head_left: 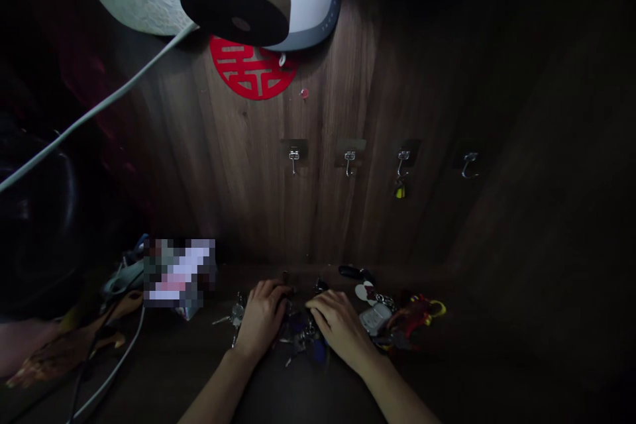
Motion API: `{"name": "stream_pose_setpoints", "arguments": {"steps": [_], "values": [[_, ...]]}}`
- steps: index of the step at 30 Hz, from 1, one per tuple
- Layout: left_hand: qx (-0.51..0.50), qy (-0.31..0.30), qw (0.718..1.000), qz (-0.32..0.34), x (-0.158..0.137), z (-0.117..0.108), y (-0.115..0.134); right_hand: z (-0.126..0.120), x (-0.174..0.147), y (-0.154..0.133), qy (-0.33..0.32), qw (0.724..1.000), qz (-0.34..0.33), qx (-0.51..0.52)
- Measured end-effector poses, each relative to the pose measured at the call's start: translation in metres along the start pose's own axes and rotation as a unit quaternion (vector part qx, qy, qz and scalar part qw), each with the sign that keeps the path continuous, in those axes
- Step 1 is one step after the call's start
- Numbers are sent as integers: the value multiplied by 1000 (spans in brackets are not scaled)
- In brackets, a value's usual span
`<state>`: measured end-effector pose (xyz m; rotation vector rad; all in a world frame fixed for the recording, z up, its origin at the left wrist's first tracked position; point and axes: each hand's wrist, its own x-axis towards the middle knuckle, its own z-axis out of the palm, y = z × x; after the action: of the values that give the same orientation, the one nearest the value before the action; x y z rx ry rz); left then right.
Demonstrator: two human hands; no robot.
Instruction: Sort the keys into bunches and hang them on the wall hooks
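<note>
At the lower centre of the frame, a jumble of keys [301, 339] lies between the two hands, just right of the left hand [262, 315] and left of the right hand [340, 324]; neither is clearly nearer, and the heap has no single long axis. Both hands are palm-down, fingers bent and close together; whether either pinches a key, I cannot tell. Right of the right hand lies a grey fob [376, 318]. Farther, mid-frame, hang four hooks [350, 156].
</note>
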<state>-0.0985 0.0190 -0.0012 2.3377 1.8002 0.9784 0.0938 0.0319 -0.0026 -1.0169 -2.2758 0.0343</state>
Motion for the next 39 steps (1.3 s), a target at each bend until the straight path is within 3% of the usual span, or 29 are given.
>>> {"name": "stream_pose_setpoints", "arguments": {"steps": [8, 11, 13, 16, 20, 22, 24, 27, 31, 39], "values": [[-20, -14, 1000, -5, 0, 0, -1, 1, -5, 16, 47, 994, 49, -90], [-101, 28, 994, -24, 1, -3, 0, 2, -5, 17, 52, 993, 53, -97], [-194, 68, 976, -66, 3, -5, 0, 3, -5, 16, 51, 992, 58, -97], [-375, 99, 907, -162, 6, -5, 0, 3, -4, 15, 48, 993, 60, -95], [-591, 77, 759, -261, 9, -6, 0, 2, -2, 15, 62, 994, 52, -71], [-651, 68, 702, -279, 10, -7, 1, 0, 0, 14, 86, 994, 45, -46], [-688, 50, 664, -290, 10, -9, 3, -2, 2, 11, 108, 993, 37, -21], [-717, 10, 628, -302, 9, -8, 9, -5, 6, 1, 120, 992, 25, 3], [-731, -26, 618, -289, 7, -2, 17, -4, 7, -16, 96, 995, 8, 28], [-709, -46, 647, -276, 5, 2, 20, 5, 7, -20, 65, 996, 0, 60]]}}
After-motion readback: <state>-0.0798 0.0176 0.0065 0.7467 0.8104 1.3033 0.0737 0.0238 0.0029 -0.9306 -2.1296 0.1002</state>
